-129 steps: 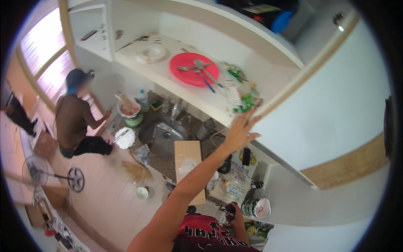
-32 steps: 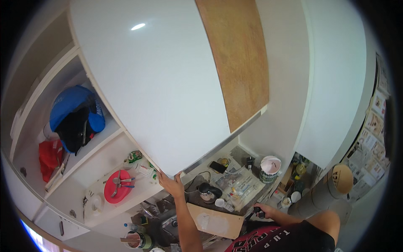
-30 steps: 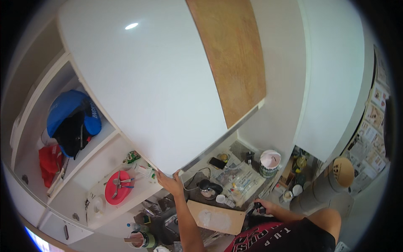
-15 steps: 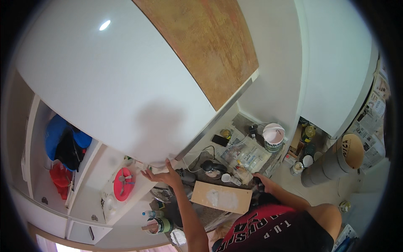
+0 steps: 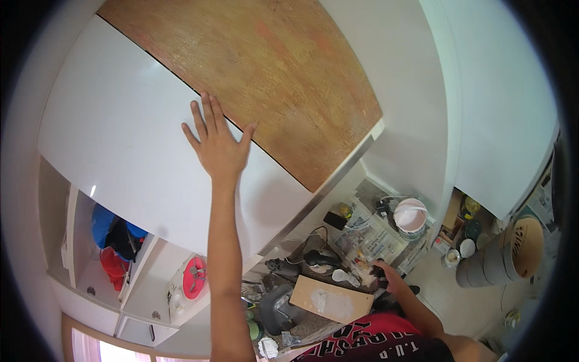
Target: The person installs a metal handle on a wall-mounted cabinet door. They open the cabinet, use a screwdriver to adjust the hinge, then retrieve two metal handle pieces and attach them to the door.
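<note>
My left hand is spread over the white cabinet panel, fingers pointing up. Its fingertips reach the dark seam beside the brown, patchy wooden panel, and the thumb crosses onto the brown. Low on the right, my right hand is closed round a black object whose kind I cannot make out. Close by that hand are a white cup and a black-handled power tool. A tan board with a white smear lies in front of me.
Newspaper covers part of the cluttered work surface, with a pinkish-white paint bucket at its far end. Tall grey tubes stand right, near several cans. Left, open shelves hold a red oval dish and blue and red cloth.
My left hand has gone from the white panel's lower edge up to its seam with the brown panel. The view has shifted. My right hand still grips the black object.
</note>
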{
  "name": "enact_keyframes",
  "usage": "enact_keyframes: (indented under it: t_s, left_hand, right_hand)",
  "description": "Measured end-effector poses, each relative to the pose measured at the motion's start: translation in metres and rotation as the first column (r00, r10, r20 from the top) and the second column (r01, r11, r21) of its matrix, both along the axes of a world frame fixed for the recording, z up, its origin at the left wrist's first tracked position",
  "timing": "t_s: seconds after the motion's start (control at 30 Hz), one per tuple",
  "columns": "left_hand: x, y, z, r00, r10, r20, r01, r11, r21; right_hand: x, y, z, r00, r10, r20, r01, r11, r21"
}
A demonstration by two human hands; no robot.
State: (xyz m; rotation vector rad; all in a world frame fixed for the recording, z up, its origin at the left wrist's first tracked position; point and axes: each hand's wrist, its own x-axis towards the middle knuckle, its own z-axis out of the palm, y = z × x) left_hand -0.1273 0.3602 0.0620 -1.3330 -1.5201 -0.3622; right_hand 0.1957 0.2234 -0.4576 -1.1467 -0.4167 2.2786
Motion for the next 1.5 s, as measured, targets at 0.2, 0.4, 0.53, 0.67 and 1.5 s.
enact_keyframes:
  t_s: [0.2, 0.4, 0.53, 0.67, 1.5]
  left_hand:
    - [-0.007, -0.007, 0.011, 0.997, 0.08, -0.008, -0.08, 0.997, 0.019]
    - [-0.004, -0.012, 0.014, 0.993, 0.118, -0.031, -0.118, 0.993, -0.008]
    - [-0.003, -0.011, 0.009, 0.994, 0.113, -0.004, -0.113, 0.992, -0.052]
    - [0.003, -0.011, 0.011, 0.996, 0.095, 0.003, -0.094, 0.994, -0.059]
    - [0.001, 0.04, 0.154, 0.982, 0.144, -0.119, -0.116, 0.969, 0.219]
  right_hand:
    - [0.008, 0.042, -0.014, 0.978, -0.206, -0.023, 0.205, 0.978, -0.023]
    - [0.017, 0.048, -0.015, 0.977, -0.211, -0.022, 0.211, 0.977, -0.009]
    - [0.015, 0.035, -0.024, 0.983, -0.175, -0.048, 0.174, 0.984, -0.035]
    - [0.013, 0.034, -0.029, 0.984, -0.168, -0.059, 0.163, 0.984, -0.075]
    - [0.07, 0.022, -0.025, 0.959, -0.284, 0.023, 0.285, 0.956, -0.074]
